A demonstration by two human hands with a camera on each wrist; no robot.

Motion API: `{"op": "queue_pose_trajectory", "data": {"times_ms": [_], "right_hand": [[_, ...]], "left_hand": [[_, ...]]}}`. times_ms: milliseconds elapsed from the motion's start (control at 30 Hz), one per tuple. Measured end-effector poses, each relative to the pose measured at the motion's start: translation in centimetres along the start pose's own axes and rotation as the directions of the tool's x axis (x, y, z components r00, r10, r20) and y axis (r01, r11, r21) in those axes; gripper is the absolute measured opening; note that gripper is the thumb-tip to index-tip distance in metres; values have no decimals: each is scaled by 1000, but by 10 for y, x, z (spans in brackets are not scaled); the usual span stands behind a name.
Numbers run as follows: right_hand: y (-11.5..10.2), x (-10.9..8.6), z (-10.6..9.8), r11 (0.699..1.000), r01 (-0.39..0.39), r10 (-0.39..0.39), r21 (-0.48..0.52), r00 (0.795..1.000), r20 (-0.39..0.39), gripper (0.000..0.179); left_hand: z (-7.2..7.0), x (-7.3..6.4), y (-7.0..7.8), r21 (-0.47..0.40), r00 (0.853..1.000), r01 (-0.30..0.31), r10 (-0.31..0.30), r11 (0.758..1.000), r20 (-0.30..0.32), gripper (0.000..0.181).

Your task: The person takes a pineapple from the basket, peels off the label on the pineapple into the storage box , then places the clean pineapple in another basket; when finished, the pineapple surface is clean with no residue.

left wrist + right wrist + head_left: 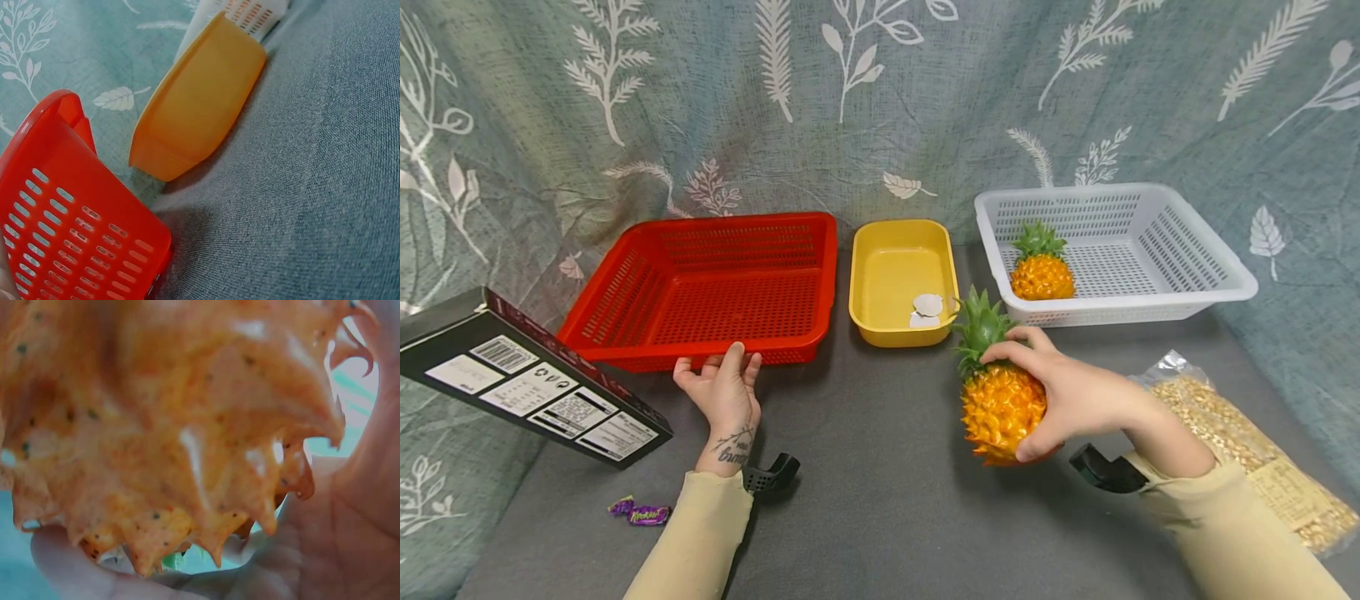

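A toy-like orange pineapple (1002, 408) with a green leafy crown is gripped in my right hand (1067, 392), above the table's middle right. Its spiky orange skin (187, 437) fills the right wrist view, with the palm and fingers curving round it. At the front rim of a red slotted basket (700, 354), my left hand (726, 400) holds the edge, some fingertips hidden by the basket. In the left wrist view that red basket (81, 219) is close, at lower left. A second pineapple (1042, 275) lies inside the white basket (1120, 310).
Between the baskets stands a yellow tray (902, 337) holding white shell-like pieces (927, 308). A dark printed box (542, 392) is at left, near a purple wrapped candy (643, 512). A clear bag of grain-like flakes (1247, 450) lies at right. A patterned curtain (910, 108) hangs behind.
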State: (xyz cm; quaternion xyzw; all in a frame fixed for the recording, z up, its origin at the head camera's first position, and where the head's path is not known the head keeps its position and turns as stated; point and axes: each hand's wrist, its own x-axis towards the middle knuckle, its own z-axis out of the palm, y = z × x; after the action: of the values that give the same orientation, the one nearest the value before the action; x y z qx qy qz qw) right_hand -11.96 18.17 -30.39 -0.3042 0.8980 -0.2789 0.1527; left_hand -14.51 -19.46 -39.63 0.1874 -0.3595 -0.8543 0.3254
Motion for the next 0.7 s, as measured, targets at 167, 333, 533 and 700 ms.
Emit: {"op": "queue_pose_trajectory", "data": {"times_ms": [167, 333, 533, 700], "right_hand": [[-8, 1, -29, 999, 47, -48, -13, 999, -14, 89], [-6, 7, -65, 1000, 28, -28, -3, 998, -53, 91], [11, 18, -108, 994, -106, 105, -13, 991, -86, 92], [35, 28, -138, 975, -215, 212, -54, 975, -58, 93]], "left_hand": [[-1, 0, 0, 12, 1000, 2, -2, 1000, 3, 59], [-1, 1, 0, 19, 1000, 4, -4, 1000, 3, 59], [0, 0, 1, 30, 1000, 4, -4, 1000, -3, 59], [-1, 0, 1, 35, 1000, 0, 0, 999, 0, 59]]}}
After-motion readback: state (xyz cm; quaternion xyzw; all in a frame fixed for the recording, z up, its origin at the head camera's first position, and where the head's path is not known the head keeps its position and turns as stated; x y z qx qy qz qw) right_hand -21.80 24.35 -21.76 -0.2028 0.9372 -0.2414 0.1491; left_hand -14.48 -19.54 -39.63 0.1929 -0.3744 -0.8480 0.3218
